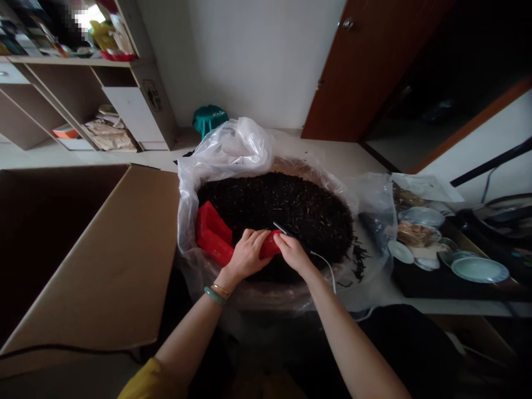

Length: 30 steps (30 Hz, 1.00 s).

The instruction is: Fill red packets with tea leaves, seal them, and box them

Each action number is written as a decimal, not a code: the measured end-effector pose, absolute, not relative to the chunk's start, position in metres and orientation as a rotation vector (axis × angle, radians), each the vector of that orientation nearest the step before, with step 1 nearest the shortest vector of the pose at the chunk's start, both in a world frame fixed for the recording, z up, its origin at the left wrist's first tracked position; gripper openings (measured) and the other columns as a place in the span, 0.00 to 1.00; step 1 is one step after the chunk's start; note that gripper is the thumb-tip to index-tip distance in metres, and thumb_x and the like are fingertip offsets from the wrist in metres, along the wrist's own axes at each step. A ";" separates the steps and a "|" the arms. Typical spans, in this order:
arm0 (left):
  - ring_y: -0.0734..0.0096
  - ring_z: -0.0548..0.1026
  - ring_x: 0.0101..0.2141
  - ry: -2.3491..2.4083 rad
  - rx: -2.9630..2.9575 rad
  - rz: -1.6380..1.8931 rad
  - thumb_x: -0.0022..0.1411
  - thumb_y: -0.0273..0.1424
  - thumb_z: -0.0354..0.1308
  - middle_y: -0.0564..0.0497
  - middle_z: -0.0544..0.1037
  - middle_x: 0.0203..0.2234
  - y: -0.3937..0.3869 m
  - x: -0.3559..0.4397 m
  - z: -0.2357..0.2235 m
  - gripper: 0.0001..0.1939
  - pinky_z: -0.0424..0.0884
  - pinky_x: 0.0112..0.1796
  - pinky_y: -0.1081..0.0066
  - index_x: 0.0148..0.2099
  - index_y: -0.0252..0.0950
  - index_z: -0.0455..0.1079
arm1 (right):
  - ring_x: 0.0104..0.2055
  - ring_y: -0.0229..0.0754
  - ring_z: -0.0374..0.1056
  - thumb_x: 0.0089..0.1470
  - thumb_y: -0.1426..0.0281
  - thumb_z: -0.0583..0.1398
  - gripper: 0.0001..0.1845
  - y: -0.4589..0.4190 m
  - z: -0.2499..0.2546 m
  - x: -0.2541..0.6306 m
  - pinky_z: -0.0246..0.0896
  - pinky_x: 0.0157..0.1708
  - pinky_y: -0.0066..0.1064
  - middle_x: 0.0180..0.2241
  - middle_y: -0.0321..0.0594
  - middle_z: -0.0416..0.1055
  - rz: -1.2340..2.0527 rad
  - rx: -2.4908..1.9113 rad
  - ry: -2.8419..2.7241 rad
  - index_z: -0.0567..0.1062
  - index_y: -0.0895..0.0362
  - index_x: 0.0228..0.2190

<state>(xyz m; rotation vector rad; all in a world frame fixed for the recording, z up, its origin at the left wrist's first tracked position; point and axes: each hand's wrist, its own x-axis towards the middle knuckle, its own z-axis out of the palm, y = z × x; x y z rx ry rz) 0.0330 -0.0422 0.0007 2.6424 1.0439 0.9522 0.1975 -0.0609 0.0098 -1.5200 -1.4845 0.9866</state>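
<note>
Both hands meet over a heap of dark, dry, leaf-like shreds (286, 194) in a clear plastic bag (249, 144). My left hand (249, 255), with bangles at the wrist, is closed over a small red packet (270, 245). My right hand (293, 252) pinches the packet's right end, thumb on top. A slim dark object (281, 228) with a pale edge sticks out just beyond the right fingers; its kind is unclear. Left of my left hand, a red open container (214, 227) lies tilted on the shreds against the bag's side.
A large open cardboard box (153, 233) stands on the left. On the right are a pale lid (480, 270), a clear bag of brown pieces (415, 233) and loose shreds (359, 260). A white cable (328, 263) runs beside my right forearm. Behind are a teal-covered bin (209, 119) and a door (332, 83).
</note>
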 end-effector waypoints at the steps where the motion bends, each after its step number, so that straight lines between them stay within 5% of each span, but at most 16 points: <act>1: 0.54 0.71 0.45 1.049 2.626 0.953 0.55 0.33 0.61 0.40 0.73 0.49 -0.042 0.033 -0.001 0.30 0.69 0.46 0.55 0.59 0.34 0.60 | 0.34 0.46 0.69 0.56 0.55 0.52 0.20 -0.061 0.013 0.198 0.61 0.42 0.39 0.28 0.41 0.75 0.941 -1.560 -1.539 0.76 0.56 0.29; 7: 0.57 0.73 0.45 1.108 2.558 0.970 0.54 0.29 0.61 0.41 0.75 0.47 -0.040 0.033 -0.013 0.25 0.71 0.46 0.58 0.55 0.33 0.65 | 0.43 0.47 0.70 0.61 0.56 0.50 0.20 -0.066 0.032 0.174 0.43 0.58 0.49 0.30 0.40 0.77 0.853 -1.659 -1.849 0.74 0.54 0.29; 11: 0.60 0.76 0.40 1.194 2.449 0.942 0.51 0.27 0.63 0.44 0.78 0.41 -0.035 0.025 -0.014 0.21 0.73 0.42 0.62 0.49 0.33 0.69 | 0.41 0.48 0.71 0.59 0.50 0.49 0.26 -0.062 0.050 0.167 0.53 0.54 0.47 0.27 0.40 0.76 1.032 -1.517 -1.870 0.74 0.54 0.23; 15: 0.62 0.77 0.38 1.301 2.300 0.946 0.49 0.29 0.65 0.47 0.79 0.38 -0.028 0.013 -0.009 0.21 0.74 0.40 0.63 0.47 0.36 0.70 | 0.40 0.45 0.73 0.59 0.48 0.47 0.28 -0.057 0.053 0.183 0.65 0.44 0.38 0.33 0.43 0.78 1.135 -1.273 -1.478 0.77 0.55 0.35; 19: 0.63 0.77 0.39 1.218 2.227 0.967 0.48 0.28 0.66 0.47 0.78 0.39 -0.024 0.009 -0.004 0.22 0.74 0.40 0.65 0.47 0.36 0.70 | 0.30 0.42 0.74 0.59 0.60 0.52 0.17 -0.061 0.020 0.198 0.69 0.33 0.35 0.28 0.42 0.78 1.234 -1.453 -1.396 0.76 0.57 0.33; 22: 0.65 0.76 0.38 1.138 2.198 0.975 0.49 0.28 0.65 0.48 0.76 0.39 -0.024 0.009 -0.002 0.21 0.75 0.38 0.67 0.47 0.36 0.69 | 0.40 0.46 0.74 0.54 0.73 0.56 0.10 -0.064 -0.010 0.199 0.66 0.44 0.37 0.35 0.43 0.78 1.031 -1.614 -1.767 0.77 0.55 0.34; 26: 0.68 0.75 0.35 1.170 2.157 1.013 0.50 0.29 0.65 0.49 0.74 0.37 -0.022 0.006 -0.001 0.20 0.75 0.36 0.70 0.47 0.35 0.70 | 0.54 0.48 0.67 0.50 0.81 0.55 0.24 -0.054 -0.029 0.203 0.58 0.54 0.39 0.50 0.48 0.72 0.824 -1.692 -1.992 0.72 0.57 0.48; 30: 0.69 0.75 0.35 1.221 2.119 1.027 0.49 0.30 0.66 0.50 0.73 0.36 -0.019 0.003 -0.001 0.22 0.75 0.34 0.70 0.47 0.35 0.69 | 0.65 0.55 0.50 0.45 0.75 0.64 0.40 -0.036 -0.027 0.207 0.50 0.59 0.47 0.63 0.58 0.53 0.772 -1.819 -2.106 0.60 0.61 0.59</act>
